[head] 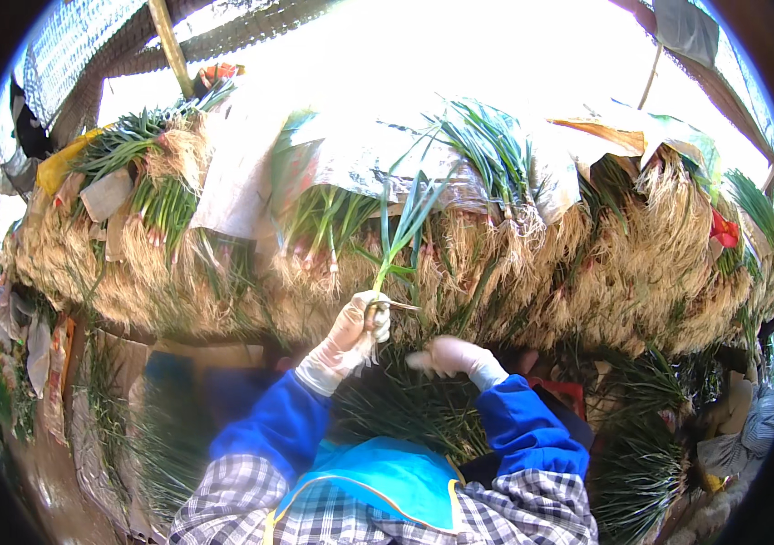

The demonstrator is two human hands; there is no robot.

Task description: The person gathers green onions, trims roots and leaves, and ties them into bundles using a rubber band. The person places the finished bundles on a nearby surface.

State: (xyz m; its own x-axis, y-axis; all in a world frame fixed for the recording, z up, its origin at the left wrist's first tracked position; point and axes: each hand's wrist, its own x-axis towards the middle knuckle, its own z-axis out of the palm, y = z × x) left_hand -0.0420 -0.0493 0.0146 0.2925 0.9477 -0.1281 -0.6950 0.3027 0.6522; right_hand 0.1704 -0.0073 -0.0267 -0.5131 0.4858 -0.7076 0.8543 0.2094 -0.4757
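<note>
My left hand [359, 327], in a pale glove, is closed around the lower stem of a green-leaved allium plant [393, 252] whose leaves point up and away. Pale roots hang just below that hand. A thin metal tool [400, 306] sticks out to the right from its fingers; its kind cannot be told. Lower and to the right, my right hand [451, 357], also gloved, is blurred, and whether its fingers hold anything is unclear. Beyond both hands lies a long heap of similar plants [666, 252], many with straw-coloured roots facing me.
White sheeting [233, 170] partly covers the heap. A bundle of green plants [489, 153] lies on top, roots towards me. Cut or loose green leaves [414, 409] fill the space under my hands. More leafy plants [639, 470] lie at the lower right. A wooden pole [172, 48] stands at the upper left.
</note>
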